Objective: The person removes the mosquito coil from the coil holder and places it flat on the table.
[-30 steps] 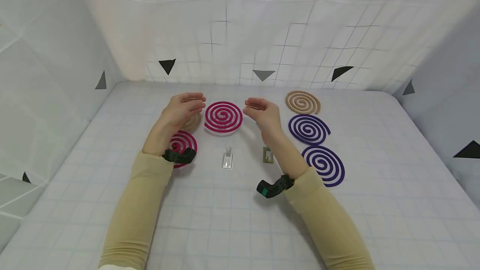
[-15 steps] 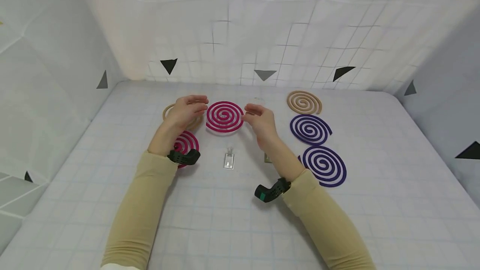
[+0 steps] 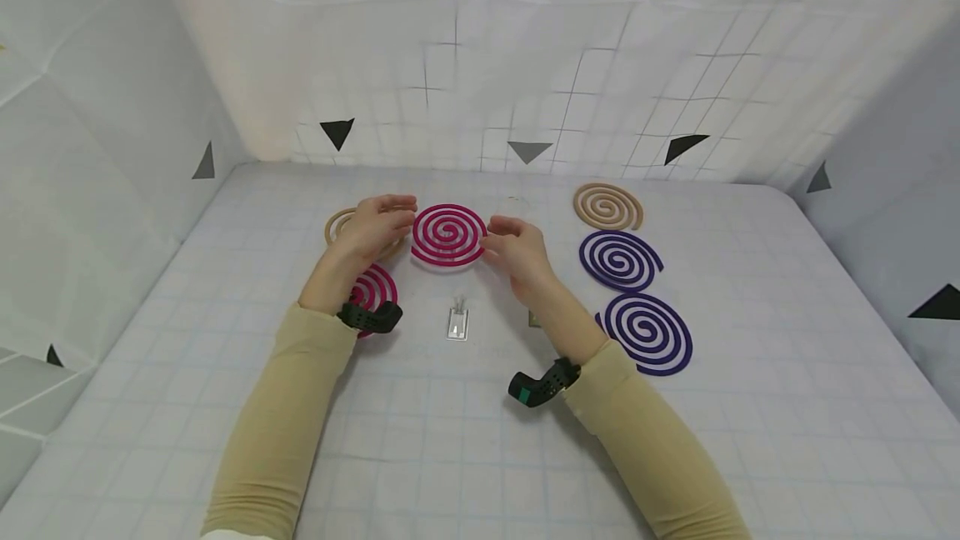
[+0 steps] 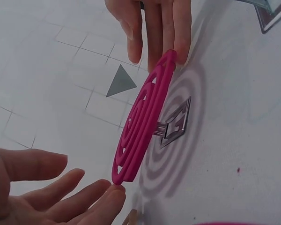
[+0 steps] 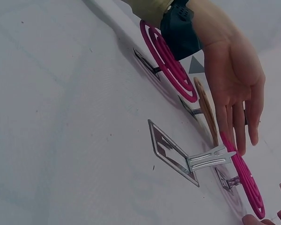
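Note:
A pink mosquito coil [image 3: 447, 231] sits level on a small metal stand [image 4: 160, 129], raised a little over the table. My left hand [image 3: 372, 232] is at its left edge with straight fingers; the fingertips touch the rim in the left wrist view. On the opposite side, my right hand [image 3: 521, 255] has its fingertips against the right edge, fingers extended. Closer to me is a bare metal stand [image 3: 457, 324] with its prong raised. Another stand [image 3: 534, 319] is mostly hidden beneath my right forearm.
Left, partly behind my left arm, are a second pink coil [image 3: 382, 280] and a tan coil [image 3: 327, 230], both on stands. To the right, another tan coil [image 3: 606, 207] and two purple coils [image 3: 617, 261] form a column. White sheeting surrounds the table.
Both hands have closed in on the pink coil from its two sides, the left moving right and the right moving left, until their fingertips meet its edge. The coils have not visibly moved.

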Action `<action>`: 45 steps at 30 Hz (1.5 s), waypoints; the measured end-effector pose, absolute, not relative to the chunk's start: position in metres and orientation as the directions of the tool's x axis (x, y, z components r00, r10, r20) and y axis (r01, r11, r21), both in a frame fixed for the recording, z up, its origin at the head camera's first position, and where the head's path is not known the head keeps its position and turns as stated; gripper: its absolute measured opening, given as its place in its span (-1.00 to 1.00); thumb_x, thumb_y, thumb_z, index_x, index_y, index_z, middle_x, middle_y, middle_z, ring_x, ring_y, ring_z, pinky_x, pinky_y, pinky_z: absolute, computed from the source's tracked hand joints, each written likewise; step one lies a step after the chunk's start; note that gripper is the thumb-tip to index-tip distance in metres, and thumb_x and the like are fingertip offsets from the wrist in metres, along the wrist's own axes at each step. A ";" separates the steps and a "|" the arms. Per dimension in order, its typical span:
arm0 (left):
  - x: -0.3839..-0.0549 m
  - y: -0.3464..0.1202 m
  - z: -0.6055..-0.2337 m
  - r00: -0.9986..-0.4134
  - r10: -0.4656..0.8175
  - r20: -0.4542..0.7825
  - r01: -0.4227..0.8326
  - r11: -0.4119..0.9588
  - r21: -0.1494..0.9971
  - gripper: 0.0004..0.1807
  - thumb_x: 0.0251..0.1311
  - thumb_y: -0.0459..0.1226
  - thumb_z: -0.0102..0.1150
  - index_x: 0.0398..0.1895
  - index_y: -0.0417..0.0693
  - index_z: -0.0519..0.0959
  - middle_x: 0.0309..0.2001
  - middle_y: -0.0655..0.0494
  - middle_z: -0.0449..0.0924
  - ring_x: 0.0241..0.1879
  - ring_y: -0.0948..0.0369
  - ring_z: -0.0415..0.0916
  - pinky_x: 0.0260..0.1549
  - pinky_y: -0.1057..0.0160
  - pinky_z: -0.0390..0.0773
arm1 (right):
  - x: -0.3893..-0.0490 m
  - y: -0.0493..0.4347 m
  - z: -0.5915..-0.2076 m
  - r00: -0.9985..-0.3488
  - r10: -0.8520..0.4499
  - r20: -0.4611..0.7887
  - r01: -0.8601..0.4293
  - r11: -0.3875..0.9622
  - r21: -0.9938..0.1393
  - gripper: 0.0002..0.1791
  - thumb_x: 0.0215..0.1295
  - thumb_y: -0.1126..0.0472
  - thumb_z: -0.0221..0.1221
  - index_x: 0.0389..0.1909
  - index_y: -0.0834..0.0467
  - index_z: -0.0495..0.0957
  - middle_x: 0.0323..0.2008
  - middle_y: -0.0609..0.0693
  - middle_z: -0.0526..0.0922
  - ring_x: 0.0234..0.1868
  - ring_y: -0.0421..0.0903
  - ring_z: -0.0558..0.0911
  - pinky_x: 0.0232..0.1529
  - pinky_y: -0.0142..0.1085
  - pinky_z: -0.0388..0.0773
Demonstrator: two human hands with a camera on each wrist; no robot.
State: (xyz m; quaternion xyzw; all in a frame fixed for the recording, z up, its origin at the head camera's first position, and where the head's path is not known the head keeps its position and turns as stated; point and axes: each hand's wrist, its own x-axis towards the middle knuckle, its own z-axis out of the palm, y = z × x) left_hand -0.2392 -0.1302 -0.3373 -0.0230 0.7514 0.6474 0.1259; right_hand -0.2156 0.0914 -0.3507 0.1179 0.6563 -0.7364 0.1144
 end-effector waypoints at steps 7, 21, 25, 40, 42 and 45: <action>-0.240 -0.128 -0.339 -0.959 0.144 -0.245 -0.221 0.163 0.961 -0.46 0.48 -0.35 -0.07 0.48 -0.26 0.22 0.47 -0.21 0.22 0.40 0.02 0.29 0.40 0.10 0.34 | -0.217 0.093 -0.355 -0.948 -0.052 -0.314 0.318 -0.174 -0.932 -0.40 0.35 0.46 0.12 0.41 0.29 0.26 0.32 0.18 0.39 0.29 0.06 0.48 0.26 -0.14 0.55; -0.239 -0.126 -0.340 -0.954 0.164 -0.253 -0.231 0.140 0.963 -0.47 0.50 -0.33 -0.08 0.48 -0.25 0.22 0.44 -0.19 0.27 0.39 0.04 0.31 0.38 0.13 0.38 | -0.214 0.096 -0.353 -0.947 -0.095 -0.307 0.320 -0.194 -0.927 -0.42 0.38 0.43 0.10 0.41 0.31 0.26 0.30 0.21 0.41 0.29 0.10 0.50 0.26 -0.06 0.54; -0.238 -0.125 -0.339 -0.955 0.164 -0.245 -0.224 0.136 0.965 -0.47 0.50 -0.32 -0.08 0.48 -0.26 0.21 0.44 -0.20 0.26 0.39 0.03 0.31 0.37 0.12 0.38 | -0.214 0.097 -0.353 -0.949 -0.102 -0.299 0.314 -0.201 -0.928 -0.43 0.39 0.42 0.08 0.41 0.31 0.25 0.30 0.22 0.41 0.26 0.10 0.51 0.25 -0.06 0.55; -0.238 -0.123 -0.337 -0.963 0.151 -0.224 -0.210 0.106 0.972 -0.48 0.49 -0.35 -0.09 0.47 -0.25 0.24 0.43 -0.18 0.29 0.38 0.03 0.34 0.36 0.13 0.40 | -0.216 0.099 -0.350 -0.963 -0.098 -0.252 0.269 -0.254 -0.929 -0.41 0.34 0.49 0.09 0.39 0.36 0.27 0.28 0.26 0.45 0.18 0.07 0.55 0.17 -0.11 0.61; -0.237 -0.123 -0.335 -0.964 0.150 -0.218 -0.205 0.096 0.974 -0.49 0.49 -0.36 -0.09 0.46 -0.24 0.25 0.44 -0.16 0.29 0.37 0.04 0.34 0.35 0.12 0.41 | -0.217 0.100 -0.348 -0.965 -0.095 -0.243 0.260 -0.270 -0.927 -0.42 0.34 0.50 0.08 0.39 0.37 0.27 0.28 0.26 0.45 0.15 0.07 0.55 0.16 -0.12 0.62; -0.236 -0.121 -0.333 -0.966 0.146 -0.214 -0.209 0.047 0.977 -0.49 0.48 -0.38 -0.10 0.46 -0.22 0.25 0.44 -0.15 0.28 0.37 0.04 0.34 0.34 0.10 0.42 | -0.218 0.104 -0.345 -0.969 -0.088 -0.231 0.246 -0.286 -0.926 -0.43 0.33 0.51 0.08 0.38 0.36 0.29 0.28 0.25 0.45 0.11 0.02 0.56 0.16 -0.14 0.62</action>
